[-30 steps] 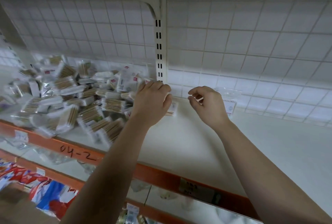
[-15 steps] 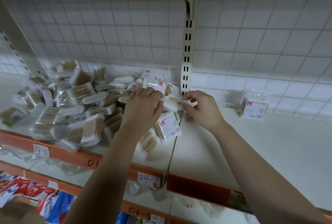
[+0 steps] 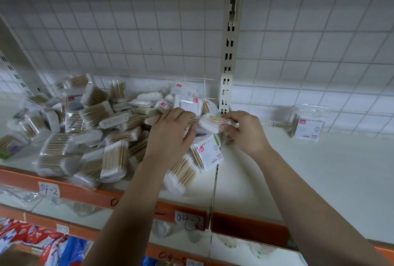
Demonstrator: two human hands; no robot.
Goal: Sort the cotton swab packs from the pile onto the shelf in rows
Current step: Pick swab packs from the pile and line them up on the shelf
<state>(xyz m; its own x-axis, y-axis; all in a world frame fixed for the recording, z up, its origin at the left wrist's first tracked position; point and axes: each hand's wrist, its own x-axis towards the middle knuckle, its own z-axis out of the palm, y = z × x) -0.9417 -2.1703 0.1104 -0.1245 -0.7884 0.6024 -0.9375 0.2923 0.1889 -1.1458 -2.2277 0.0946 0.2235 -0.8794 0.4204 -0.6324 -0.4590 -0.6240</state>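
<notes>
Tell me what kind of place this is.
Likely a shop or stockroom aisle: metal shelving with a slotted upright and wire grid back, orange shelf edges bearing handwritten labels, and a pile of packaged cotton swab packs.

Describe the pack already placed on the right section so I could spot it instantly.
Start at the slotted upright post and look right along the white shelf. One cotton swab pack stands alone against the wire grid back, label facing out, unlike the heaped pile on the left.
</notes>
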